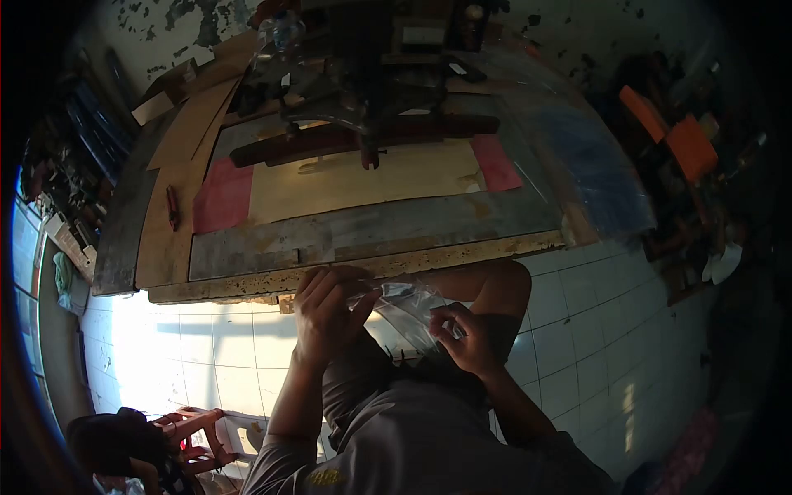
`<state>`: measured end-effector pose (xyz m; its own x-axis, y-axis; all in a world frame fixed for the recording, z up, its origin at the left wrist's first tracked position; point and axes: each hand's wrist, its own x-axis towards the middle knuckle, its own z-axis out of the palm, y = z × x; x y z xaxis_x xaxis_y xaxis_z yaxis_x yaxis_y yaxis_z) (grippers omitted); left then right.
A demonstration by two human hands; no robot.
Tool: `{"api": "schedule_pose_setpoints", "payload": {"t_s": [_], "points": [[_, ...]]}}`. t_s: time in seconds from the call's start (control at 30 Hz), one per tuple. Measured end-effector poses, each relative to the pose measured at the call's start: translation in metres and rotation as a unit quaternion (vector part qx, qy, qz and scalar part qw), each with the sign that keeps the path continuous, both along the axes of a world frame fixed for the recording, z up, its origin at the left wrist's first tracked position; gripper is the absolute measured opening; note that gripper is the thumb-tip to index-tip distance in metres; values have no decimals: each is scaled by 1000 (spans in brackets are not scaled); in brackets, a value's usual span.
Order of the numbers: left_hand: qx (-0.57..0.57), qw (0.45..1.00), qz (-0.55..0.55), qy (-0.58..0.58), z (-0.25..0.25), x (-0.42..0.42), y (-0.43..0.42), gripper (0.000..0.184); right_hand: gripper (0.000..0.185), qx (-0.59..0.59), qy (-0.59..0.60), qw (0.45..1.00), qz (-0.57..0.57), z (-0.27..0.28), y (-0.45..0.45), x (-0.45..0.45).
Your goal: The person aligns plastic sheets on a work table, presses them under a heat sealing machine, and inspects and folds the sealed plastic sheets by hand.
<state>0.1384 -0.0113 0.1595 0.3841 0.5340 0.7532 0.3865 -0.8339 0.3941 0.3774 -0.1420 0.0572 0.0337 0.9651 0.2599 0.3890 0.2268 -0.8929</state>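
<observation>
A clear plastic bag (404, 313) is stretched between my two hands, over my lap and just below the table's front edge. My left hand (330, 309) is closed on the bag's left side, its fingers bent near the table edge. On the right side of the bag, my right hand (464, 337) pinches the plastic between thumb and fingers. Whether anything lies inside the bag is too unclear to tell. Past my hands, a yellow sheet (363, 181) with pink ends lies on the grey tabletop board (346, 231).
A dark metal press-like frame (363, 132) stands over the yellow sheet. A red-handled tool (172, 208) rests at the table's left. Blue plastic sheets (594, 165) cover the right side. Orange boxes (691, 148) stand farther right. A pinkish stool (202, 433) is at the lower left.
</observation>
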Motion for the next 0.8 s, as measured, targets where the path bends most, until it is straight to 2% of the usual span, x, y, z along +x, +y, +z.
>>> {"api": "schedule_pose_setpoints", "payload": {"t_s": [0.1,0.2,0.3,0.4,0.5,0.53,0.57,0.63,0.73,0.8], "points": [[-121,992,-12,-22,1,-21,-13,14,37,-11,-2,998,64,41,-2,21],[-267,961,-72,8,13,-44,-25,13,40,-3,-25,992,121,75,0,31],[-394,912,-90,64,20,-61,-34,40,44,10,-78,982,175,101,4,34],[-296,945,-138,35,23,-66,-30,60,46,12,-128,967,218,109,9,27],[-337,920,-198,9,14,-59,-32,69,47,-57,-141,957,248,113,14,16],[-350,915,-199,20,3,-58,-33,69,47,-49,-143,957,246,113,17,13],[-393,900,-187,-4,0,-51,-38,59,48,-41,-146,958,244,113,19,11],[-401,898,-172,57,-13,-52,-37,45,47,-38,-152,959,235,113,21,10],[-403,907,-116,43,-15,-43,-41,32,47,-27,-161,962,221,109,21,11],[-468,868,-152,66,-32,-54,-38,26,48,16,-162,962,219,100,20,12]]}}
